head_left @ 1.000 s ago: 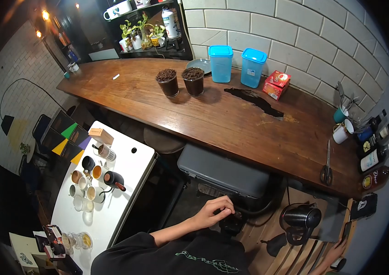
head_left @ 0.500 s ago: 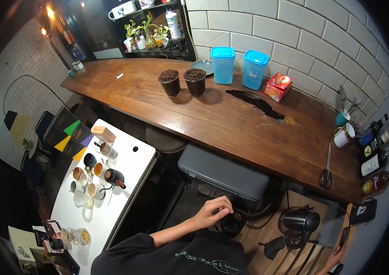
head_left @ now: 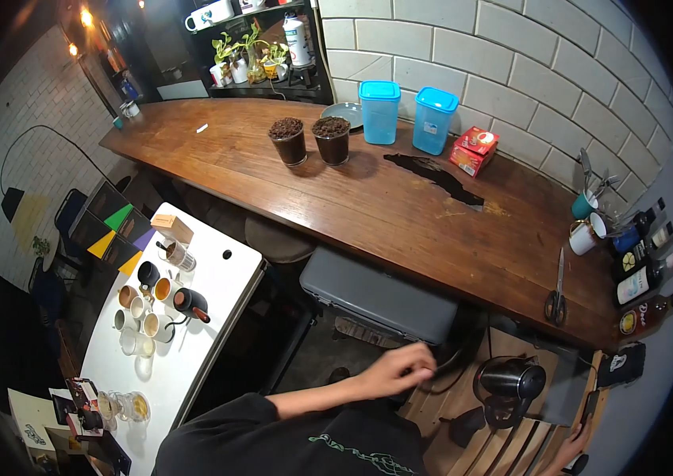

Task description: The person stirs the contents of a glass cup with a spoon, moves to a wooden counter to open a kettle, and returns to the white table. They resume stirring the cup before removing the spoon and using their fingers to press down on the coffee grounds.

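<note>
My left hand [head_left: 401,371] reaches across in front of my body, its fingers loosely curled in and nothing showing between them. It hovers just below the grey lidded box [head_left: 376,295], left of the black kettle [head_left: 513,378]. At the lower right edge, my right hand [head_left: 574,446] is by the wooden slatted rack [head_left: 511,452]. Its fingers are bent at the lower end of a narrow dark object [head_left: 590,406] on the rack's edge; I cannot tell what they grip. A dark rounded piece [head_left: 467,427] lies beside the kettle.
The wooden counter [head_left: 336,206] carries two glasses of dark grounds [head_left: 289,144], two blue containers [head_left: 380,115], a red box [head_left: 474,151] and scissors [head_left: 556,301]. Several bottles [head_left: 638,282] line the right wall. A white table [head_left: 217,297] with several cups stands left.
My left hand has moved right, toward the kettle, and away from the box's front. My right hand stays at the rack's edge. The whole view has shifted slightly.
</note>
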